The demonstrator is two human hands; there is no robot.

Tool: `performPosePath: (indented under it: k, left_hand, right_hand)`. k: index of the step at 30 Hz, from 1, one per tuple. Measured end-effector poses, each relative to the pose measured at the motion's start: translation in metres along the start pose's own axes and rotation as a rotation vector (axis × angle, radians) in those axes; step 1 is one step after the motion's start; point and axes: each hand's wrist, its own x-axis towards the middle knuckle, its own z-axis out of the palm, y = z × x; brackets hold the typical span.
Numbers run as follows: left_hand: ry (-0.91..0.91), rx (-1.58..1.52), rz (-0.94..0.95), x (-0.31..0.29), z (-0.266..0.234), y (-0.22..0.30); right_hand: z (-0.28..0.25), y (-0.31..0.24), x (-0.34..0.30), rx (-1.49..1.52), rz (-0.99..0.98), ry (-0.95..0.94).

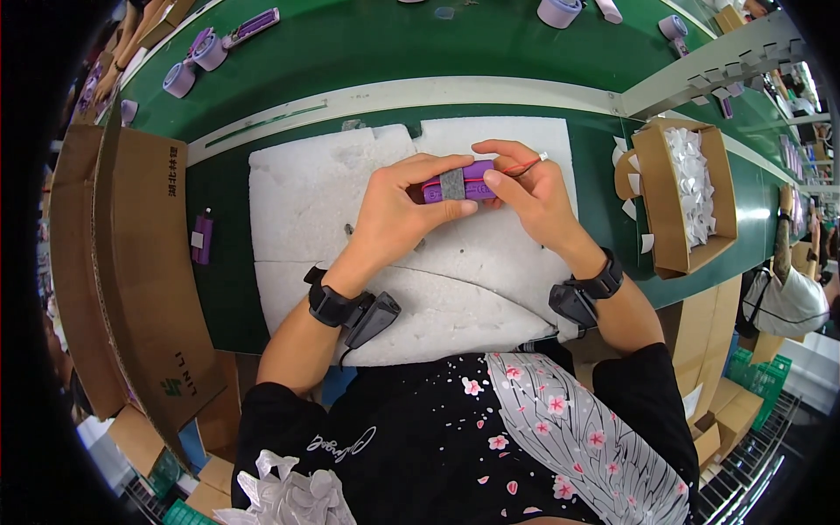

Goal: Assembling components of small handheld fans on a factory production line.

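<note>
A purple battery pack (pixel 476 190) with a grey strip (pixel 452 185) wrapped across it is held between both hands, above the white foam sheet. My left hand (pixel 398 201) grips its left end, thumb along the near side and fingers along the far side. My right hand (pixel 534 197) pinches the right end between thumb and fingers. A red wire runs along the pack, and red and black leads come out past the right fingers to a small white connector (pixel 543 157). The undersides of the pack and some fingertips are hidden.
The foam sheet (pixel 306 201) lies on a green bench. A tall cardboard box (pixel 149 289) stands at the left, near another purple pack (pixel 202 238). At right, an open carton (pixel 665 201) holds white crumpled pieces (pixel 691 184). Lilac round parts (pixel 210 54) sit beyond a white rail (pixel 394 92).
</note>
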Motion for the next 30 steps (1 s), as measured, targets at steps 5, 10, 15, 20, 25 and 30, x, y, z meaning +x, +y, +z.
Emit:
performPosePath:
  k: [5,10,15,20,25,30]
  left_hand:
    - [-0.006,0.006,0.006,0.000,0.001,-0.001]
    - [0.054,0.017,0.046,0.000,0.003,-0.002]
    - [0.031,0.067,0.044,-0.001,0.001,0.000]
    - [0.022,0.098,0.039,-0.001,-0.001,0.006]
    - [0.027,0.108,0.029,-0.001,-0.001,0.008]
    - [0.056,0.119,0.059,0.000,-0.001,0.005]
  right_hand:
    - [0.003,0.010,0.000,0.040,-0.060,-0.028]
    - [0.002,0.009,0.001,0.046,-0.043,-0.044]
    - [0.001,0.009,0.000,0.043,-0.039,-0.045]
    - [0.001,0.009,0.000,0.052,-0.034,-0.050]
    - [-0.001,0.008,-0.001,0.038,-0.037,-0.061]
    - [-0.001,0.010,-0.001,0.048,-0.034,-0.059]
